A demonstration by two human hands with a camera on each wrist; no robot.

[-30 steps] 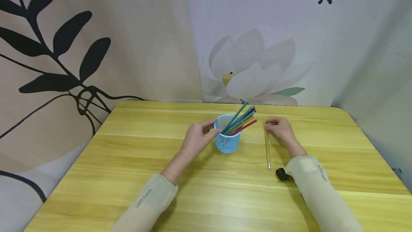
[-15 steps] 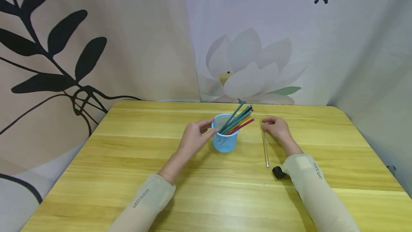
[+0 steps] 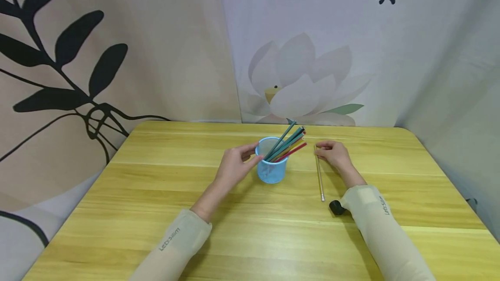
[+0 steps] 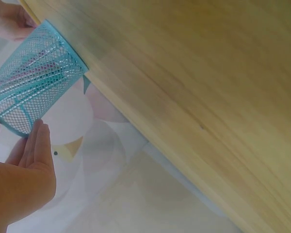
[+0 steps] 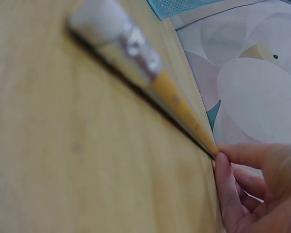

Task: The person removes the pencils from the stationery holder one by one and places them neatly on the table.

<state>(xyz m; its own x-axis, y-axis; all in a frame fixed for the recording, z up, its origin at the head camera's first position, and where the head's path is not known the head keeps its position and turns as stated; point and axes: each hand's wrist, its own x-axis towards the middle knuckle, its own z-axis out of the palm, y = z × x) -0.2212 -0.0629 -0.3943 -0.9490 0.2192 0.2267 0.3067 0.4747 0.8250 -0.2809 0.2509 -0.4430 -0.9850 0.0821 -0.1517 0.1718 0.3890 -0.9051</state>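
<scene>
A blue mesh pencil cup stands on the table, with several pencils leaning to the right inside it. My left hand holds the cup's rim from the left, thumb in front and fingers behind. In the left wrist view, the mesh cup appears tilted beside the fingers. To the right of the cup, my right hand pinches the far end of a yellow pencil. The pencil's white eraser and metal band face the right wrist camera; the pinched tip is hidden by the fingers.
The wooden table reaches back to a printed curtain with leaf and lotus pictures. A small black object sits at the right sleeve cuff, close to the pencil's eraser end.
The whole head view has shifted slightly, so everything appears a little further left. Both hands keep the same hold on the cup and the pencil.
</scene>
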